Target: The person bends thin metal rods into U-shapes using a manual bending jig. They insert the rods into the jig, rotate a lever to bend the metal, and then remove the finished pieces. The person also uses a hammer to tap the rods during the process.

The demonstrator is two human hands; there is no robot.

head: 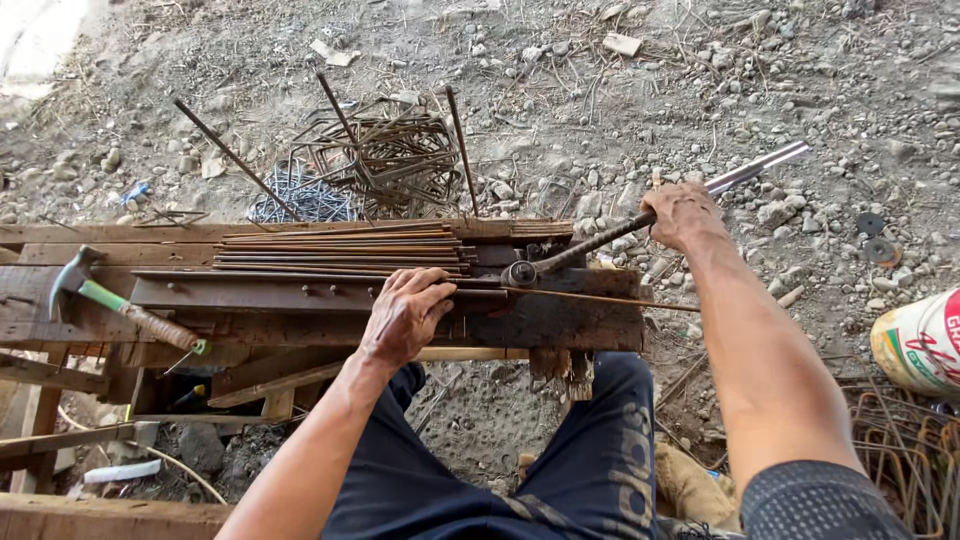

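Observation:
My left hand (405, 315) presses down on a thin steel rod (590, 297) that lies along the front of a rough wooden bench (560, 325). My right hand (682, 214) grips the long metal lever of a bending tool (600, 242), whose round head (520, 273) sits on the bench against the rod. The lever's shiny end (760, 168) sticks out past my right hand over the gravel. A bundle of straight rusty rods (340, 250) lies on the bench just behind my left hand.
A hammer (120, 305) with a green-wrapped handle rests on the bench's left end. Beyond the bench lie a heap of bent rod stirrups (385, 155) and a wire coil (305, 198). A bucket (920, 340) and more stirrups (905, 455) are at right.

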